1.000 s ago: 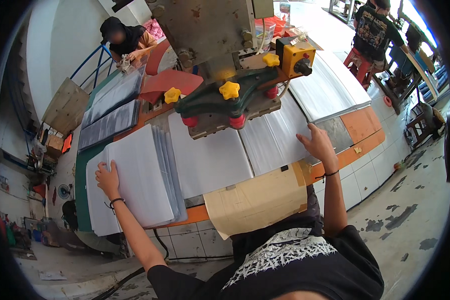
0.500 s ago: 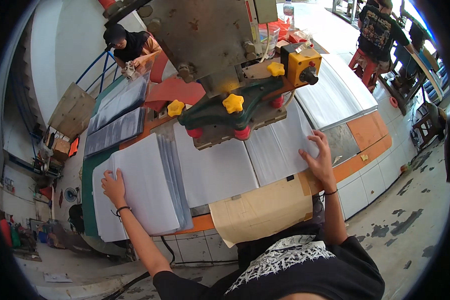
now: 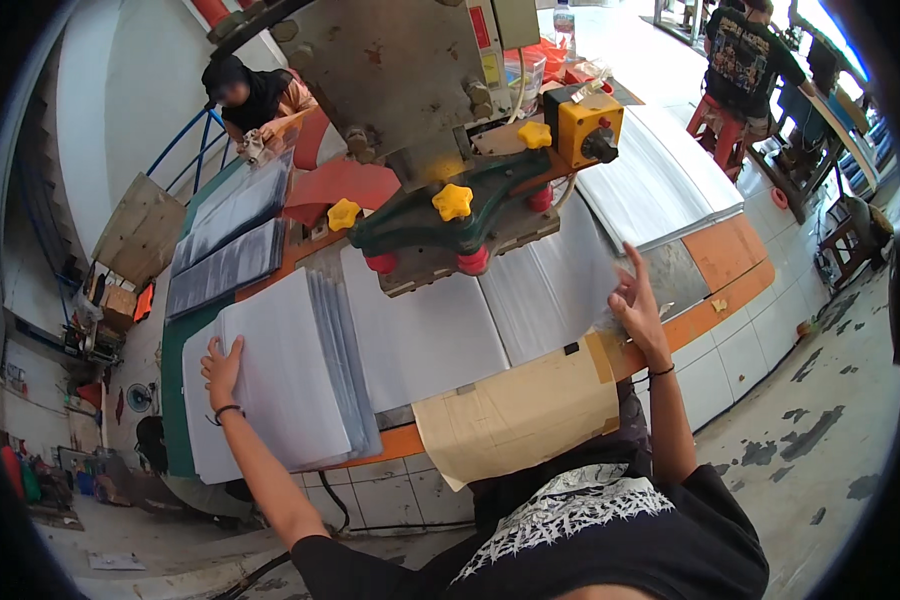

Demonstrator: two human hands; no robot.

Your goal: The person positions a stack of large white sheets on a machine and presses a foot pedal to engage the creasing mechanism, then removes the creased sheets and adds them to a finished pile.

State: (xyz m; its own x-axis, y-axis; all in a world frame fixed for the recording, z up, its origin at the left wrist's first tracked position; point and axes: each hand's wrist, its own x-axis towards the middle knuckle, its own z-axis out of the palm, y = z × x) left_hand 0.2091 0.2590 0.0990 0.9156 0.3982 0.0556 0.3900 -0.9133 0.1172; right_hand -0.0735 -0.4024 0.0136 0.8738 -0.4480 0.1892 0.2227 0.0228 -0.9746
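Observation:
My left hand (image 3: 222,372) lies with fingers spread on a thick stack of whitish sheets (image 3: 280,375) at the left of the table; clear, plastic-looking layers fan out along the stack's right edge. In the middle, a pale sheet (image 3: 420,330) and a translucent sheet (image 3: 540,300) lie side by side, partly hidden under the press head (image 3: 460,235). At the translucent sheet's right edge is my right hand (image 3: 640,308), index finger stretched out, thumb and other fingers curled at the blurred, slightly lifted edge.
Tan cardboard (image 3: 515,410) hangs over the front edge. A tall white sheet stack (image 3: 660,180) stands at the right, behind a yellow control box (image 3: 590,130). Dark bundles (image 3: 225,270) lie at the far left. One person (image 3: 245,100) works behind the table; another person (image 3: 745,60) sits at back right.
My right hand's fingers have gone from spread on the sheet to curled at its edge, index finger raised; that edge has lifted. My left hand stays on the stack. The whole view has shifted slightly.

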